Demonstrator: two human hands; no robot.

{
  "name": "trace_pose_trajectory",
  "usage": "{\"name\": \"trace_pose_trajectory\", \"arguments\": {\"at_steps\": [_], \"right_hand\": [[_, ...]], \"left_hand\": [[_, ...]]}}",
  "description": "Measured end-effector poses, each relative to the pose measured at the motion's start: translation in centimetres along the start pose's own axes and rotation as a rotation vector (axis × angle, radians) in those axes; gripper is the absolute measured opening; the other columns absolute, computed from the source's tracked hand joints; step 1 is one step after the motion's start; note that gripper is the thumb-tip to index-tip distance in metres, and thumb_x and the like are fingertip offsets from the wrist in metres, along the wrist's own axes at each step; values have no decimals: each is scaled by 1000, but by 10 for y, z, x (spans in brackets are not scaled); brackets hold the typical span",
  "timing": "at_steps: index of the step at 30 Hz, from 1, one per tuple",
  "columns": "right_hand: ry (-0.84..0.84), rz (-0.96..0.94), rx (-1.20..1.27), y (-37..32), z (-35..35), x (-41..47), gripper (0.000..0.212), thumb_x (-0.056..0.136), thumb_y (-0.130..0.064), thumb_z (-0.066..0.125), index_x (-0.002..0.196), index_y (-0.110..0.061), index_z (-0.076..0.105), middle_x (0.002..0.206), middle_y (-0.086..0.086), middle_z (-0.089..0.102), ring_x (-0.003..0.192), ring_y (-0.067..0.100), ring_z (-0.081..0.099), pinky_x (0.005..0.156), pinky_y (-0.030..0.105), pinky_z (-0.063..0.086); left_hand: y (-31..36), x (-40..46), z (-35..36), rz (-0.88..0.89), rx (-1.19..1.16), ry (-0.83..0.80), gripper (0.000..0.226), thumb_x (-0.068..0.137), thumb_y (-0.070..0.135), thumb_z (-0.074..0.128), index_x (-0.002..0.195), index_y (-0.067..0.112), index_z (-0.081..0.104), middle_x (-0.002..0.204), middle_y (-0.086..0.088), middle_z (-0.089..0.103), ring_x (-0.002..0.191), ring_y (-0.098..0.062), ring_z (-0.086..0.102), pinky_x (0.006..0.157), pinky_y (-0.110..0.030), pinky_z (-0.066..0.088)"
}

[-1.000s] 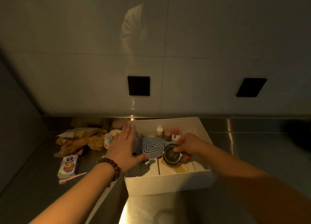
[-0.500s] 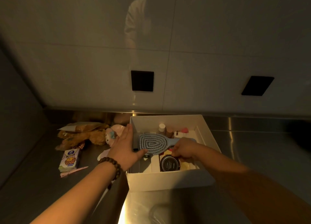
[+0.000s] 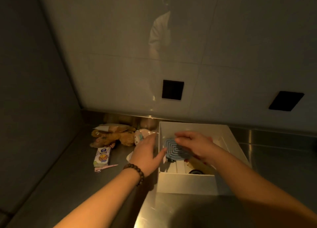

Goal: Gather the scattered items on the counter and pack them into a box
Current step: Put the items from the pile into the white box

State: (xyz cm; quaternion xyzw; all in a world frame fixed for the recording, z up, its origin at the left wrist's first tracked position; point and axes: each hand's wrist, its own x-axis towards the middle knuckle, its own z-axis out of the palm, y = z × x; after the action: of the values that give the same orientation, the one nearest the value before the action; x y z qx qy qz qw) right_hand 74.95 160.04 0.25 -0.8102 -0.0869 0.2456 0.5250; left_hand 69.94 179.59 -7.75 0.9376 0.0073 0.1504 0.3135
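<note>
A white box point(image 3: 229, 138) stands open on the steel counter. A blue hairbrush point(image 3: 174, 150) lies tilted inside it, over the other packed things. My right hand point(image 3: 195, 145) lies over the brush's handle end and grips it, with the fingers reaching left. A round black tin point(image 3: 196, 172) sits at the box's front wall, half hidden. My left hand point(image 3: 145, 156), with a bead bracelet on the wrist, rests open against the box's left wall, its thumb reaching over the edge.
Left of the box lie a brown plush toy point(image 3: 111, 137), a white and pink plush point(image 3: 140, 137), a tissue packet point(image 3: 102, 156) and a thin pink item point(image 3: 106, 167). A wall closes the left side, a tiled wall the back.
My right hand let go of the black tin, took the hairbrush's handle and shifted the brush left and deeper into the box. My left hand stayed at the box's left wall.
</note>
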Motion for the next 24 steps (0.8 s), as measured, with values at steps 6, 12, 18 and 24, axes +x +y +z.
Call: {"name": "trace_pose_trajectory", "arguments": {"at_steps": [6,12,18,24], "right_hand": [[-118,-108,-1,-40,95,26,37,87,-28,68,123,-25,60,112,-7,62,105,11,57,81,21,48],[115,-1,-488,0,207,63,59,88,-37,63,141,-23,40,144,9,38,131,30,38,106,39,38],[150,40,-639,33,225,75,77,90,-40,60,151,-38,12,159,11,-6,146,36,-2,116,44,19],[192,32,-724,42,229,84,54,99,-29,46,149,-34,25,160,14,-4,145,37,1,115,40,24]], "left_hand": [[-80,-33,-43,-119,121,13,58,83,50,52,135,28,37,134,2,46,121,-16,44,100,-31,38],[-151,-55,-73,-393,208,-28,74,79,46,61,142,21,30,145,-5,33,128,-21,36,107,-36,35],[-175,-51,-67,-457,199,-83,96,72,68,55,145,20,18,149,-7,25,133,-26,29,109,-39,30],[-174,-36,-53,-522,275,-55,82,78,65,50,139,14,30,134,-6,44,119,-23,41,100,-35,38]]}}
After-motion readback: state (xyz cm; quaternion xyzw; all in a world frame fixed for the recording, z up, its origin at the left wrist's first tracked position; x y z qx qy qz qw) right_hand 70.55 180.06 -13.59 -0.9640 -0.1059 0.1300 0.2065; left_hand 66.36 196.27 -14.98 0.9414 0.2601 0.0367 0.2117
